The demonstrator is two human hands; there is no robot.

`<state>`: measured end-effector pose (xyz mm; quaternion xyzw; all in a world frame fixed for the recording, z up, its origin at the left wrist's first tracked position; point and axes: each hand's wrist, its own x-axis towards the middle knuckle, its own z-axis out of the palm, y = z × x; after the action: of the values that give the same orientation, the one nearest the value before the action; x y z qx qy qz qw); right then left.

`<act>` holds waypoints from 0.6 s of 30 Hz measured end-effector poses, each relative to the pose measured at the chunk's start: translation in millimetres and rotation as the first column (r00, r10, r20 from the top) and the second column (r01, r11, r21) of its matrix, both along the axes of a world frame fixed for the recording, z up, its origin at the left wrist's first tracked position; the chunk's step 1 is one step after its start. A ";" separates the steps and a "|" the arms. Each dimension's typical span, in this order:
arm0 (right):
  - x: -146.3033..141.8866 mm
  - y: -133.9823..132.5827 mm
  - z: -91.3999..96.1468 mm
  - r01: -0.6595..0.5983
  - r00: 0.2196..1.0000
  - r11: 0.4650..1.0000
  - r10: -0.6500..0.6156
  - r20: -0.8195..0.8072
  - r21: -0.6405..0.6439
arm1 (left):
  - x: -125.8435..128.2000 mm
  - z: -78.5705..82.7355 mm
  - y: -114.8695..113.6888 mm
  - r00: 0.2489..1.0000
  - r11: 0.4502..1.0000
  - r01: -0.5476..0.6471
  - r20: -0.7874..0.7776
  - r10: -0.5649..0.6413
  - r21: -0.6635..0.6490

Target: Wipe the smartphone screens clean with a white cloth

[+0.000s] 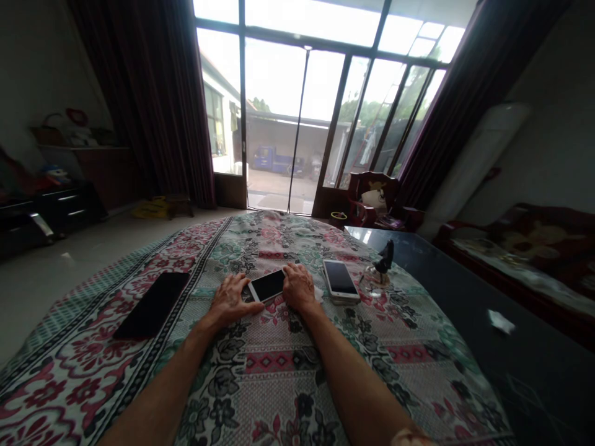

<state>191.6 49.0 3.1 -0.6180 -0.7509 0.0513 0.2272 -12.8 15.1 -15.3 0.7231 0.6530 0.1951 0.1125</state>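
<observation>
A white-framed phone (267,285) with a dark screen lies on the floral cloth (279,371) between my two hands. My left hand (230,300) rests flat on the cloth at the phone's left end, its thumb under the near edge and fingers spread. My right hand (299,287) lies over the phone's right end with fingers curled down on it. A second white phone (341,280) lies just right of my right hand, face up.
A large black phone or tablet (153,303) lies on the cloth at left. A small glass item with a dark figure (379,272) stands right of the phones. A dark glossy table (488,322) adjoins on the right, with a white scrap (501,321).
</observation>
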 end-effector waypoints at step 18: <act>1.0 2.3 3.0 0.013 1.000 0.999 -0.013 0.008 0.046 | -16.5 6.2 5.3 0.992 0.992 0.123 0.015 -0.123 -0.022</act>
<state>192.6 51.3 6.1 -0.6175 -0.7488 0.0299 0.2388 -29.3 20.4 -9.1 0.7592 0.6087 0.1851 0.1371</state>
